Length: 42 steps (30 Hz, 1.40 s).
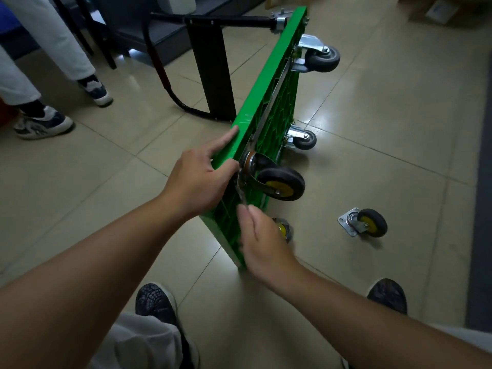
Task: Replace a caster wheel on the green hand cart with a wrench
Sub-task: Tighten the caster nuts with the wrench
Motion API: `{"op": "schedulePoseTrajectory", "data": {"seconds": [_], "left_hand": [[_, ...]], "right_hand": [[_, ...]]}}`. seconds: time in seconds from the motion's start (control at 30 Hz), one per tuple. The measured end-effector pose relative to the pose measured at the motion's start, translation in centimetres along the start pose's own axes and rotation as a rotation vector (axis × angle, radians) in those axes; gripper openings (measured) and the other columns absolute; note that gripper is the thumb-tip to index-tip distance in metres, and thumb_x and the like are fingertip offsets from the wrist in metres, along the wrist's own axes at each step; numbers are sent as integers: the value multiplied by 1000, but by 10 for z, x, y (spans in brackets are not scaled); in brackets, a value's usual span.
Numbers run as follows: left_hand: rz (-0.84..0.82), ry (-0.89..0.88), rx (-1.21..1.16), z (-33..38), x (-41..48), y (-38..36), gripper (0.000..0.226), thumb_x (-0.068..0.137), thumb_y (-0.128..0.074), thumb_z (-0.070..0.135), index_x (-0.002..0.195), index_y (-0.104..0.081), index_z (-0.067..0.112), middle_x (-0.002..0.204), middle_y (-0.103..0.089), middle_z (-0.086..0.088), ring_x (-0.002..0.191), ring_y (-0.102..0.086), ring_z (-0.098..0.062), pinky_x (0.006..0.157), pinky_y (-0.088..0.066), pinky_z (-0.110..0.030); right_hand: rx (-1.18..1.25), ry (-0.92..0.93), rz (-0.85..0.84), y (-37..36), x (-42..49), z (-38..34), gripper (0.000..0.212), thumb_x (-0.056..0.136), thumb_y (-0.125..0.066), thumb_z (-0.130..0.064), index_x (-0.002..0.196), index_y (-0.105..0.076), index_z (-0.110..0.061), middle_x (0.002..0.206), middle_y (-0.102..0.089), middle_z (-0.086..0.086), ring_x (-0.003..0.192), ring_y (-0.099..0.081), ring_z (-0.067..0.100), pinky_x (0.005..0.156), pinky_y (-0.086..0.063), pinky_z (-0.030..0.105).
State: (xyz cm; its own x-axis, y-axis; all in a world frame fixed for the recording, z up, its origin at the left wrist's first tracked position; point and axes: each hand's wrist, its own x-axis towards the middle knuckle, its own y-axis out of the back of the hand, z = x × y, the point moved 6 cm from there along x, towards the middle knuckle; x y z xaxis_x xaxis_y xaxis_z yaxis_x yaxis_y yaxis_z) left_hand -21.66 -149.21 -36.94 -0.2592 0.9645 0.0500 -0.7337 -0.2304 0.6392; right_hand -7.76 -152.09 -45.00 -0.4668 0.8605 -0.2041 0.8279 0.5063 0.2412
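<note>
The green hand cart [263,83], stood on edge at centre, is gripped by the left hand [199,179], forefinger straight. The wrench [241,191] is pinched by the blurred right hand [262,237] at 7 o'clock of the mounted caster wheel [282,183].

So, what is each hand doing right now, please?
Left hand: holds the edge of the green cart.
Right hand: blurred, fingertips at a thin metal tool; grip cannot be told.
</note>
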Motion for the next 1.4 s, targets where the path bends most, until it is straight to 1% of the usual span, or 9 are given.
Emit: {"op": "schedulePoseTrajectory", "data": {"seconds": [0.07, 0.3, 0.43, 0.57, 0.8, 0.93, 1.1, 1.2, 1.4], "left_hand": [[0, 4, -7, -2, 1, 1, 60, 88, -56, 45, 145, -42, 60, 116, -70, 1, 82, -73, -28, 64, -61, -51], [-1, -4, -43, -11, 11, 9, 57, 94, -60, 32, 146, -48, 49, 136, -55, 16, 101, -69, -30, 78, -62, -51], [53, -29, -50, -15, 22, 17, 57, 95, -63, 16, 145, -53, 43, 147, -52, 15, 112, -58, 11, 87, -53, -12], [65, -30, -72, -16, 29, 17, 57, 93, -62, 11, 143, -57, 38, 139, -53, 23, 108, -53, 23, 84, -42, 0], [57, -41, -67, -18, 33, 18, 58, 86, -61, 24, 141, -58, 42, 133, -59, 24, 94, -59, 20, 83, -48, -8], [84, -51, -44, -14, 32, 15, 55, 92, -66, 10, 142, -59, 32, 131, -63, 15, 94, -57, 22, 82, -41, -1], [48, -38, -56, -13, 31, 13, 56, 95, -65, 17, 143, -56, 44, 141, -57, 15, 84, -57, 18, 82, -52, -12], [48, -56, -35, -9, 31, 11, 56, 95, -64, 16, 144, -54, 42, 146, -53, 15, 80, -54, 24, 78, -48, -5], [34, -46, -33, -11, 29, 12, 57, 97, -62, 18, 147, -51, 44, 147, -51, 15, 105, -60, 10, 82, -59, -21]], "right_hand": [[-170, 106, 91, 12, 10, 9, 36, 106, -31, -44, 77, -40, -24, 63, -44, -6, 56, -44, 7, 53, -36, 23], [-351, 162, 0, 5, 48, 10, 33, 106, -27, -45, 94, -46, -20, 67, -49, -5, 59, -48, 12, 55, -35, 34], [-269, 176, -55, -2, 65, 3, 32, 106, -29, -43, 92, -46, -20, 68, -49, -5, 60, -48, 13, 53, -32, 32], [-208, 129, -90, -8, 71, -4, 38, 107, -29, -44, 93, -50, -17, 75, -54, -2, 69, -54, 19, 60, -39, 34], [554, -359, -394, -30, 52, -43, 47, 108, -24, -46, 96, -52, -11, 54, -46, 1, 43, -57, 17, 54, -50, 29], [854, -411, -440, -17, 38, -69, 45, 109, -26, -43, 77, -46, -18, 57, -32, -7, 33, -44, 6, 41, -41, 17], [249, -69, -13, -6, 25, -11, 47, 102, -33, -58, 72, -43, -24, 55, -42, -7, 50, -44, 14, 57, -48, 46], [-188, 123, 82, 13, 41, 0, 40, 103, -29, -52, 77, -40, -24, 63, -47, -6, 57, -46, 7, 56, -38, 19], [-462, 223, 41, 13, 66, 0, 36, 101, -19, -52, 97, -43, -24, 70, -51, -8, 63, -49, 9, 49, -30, 26]]}}
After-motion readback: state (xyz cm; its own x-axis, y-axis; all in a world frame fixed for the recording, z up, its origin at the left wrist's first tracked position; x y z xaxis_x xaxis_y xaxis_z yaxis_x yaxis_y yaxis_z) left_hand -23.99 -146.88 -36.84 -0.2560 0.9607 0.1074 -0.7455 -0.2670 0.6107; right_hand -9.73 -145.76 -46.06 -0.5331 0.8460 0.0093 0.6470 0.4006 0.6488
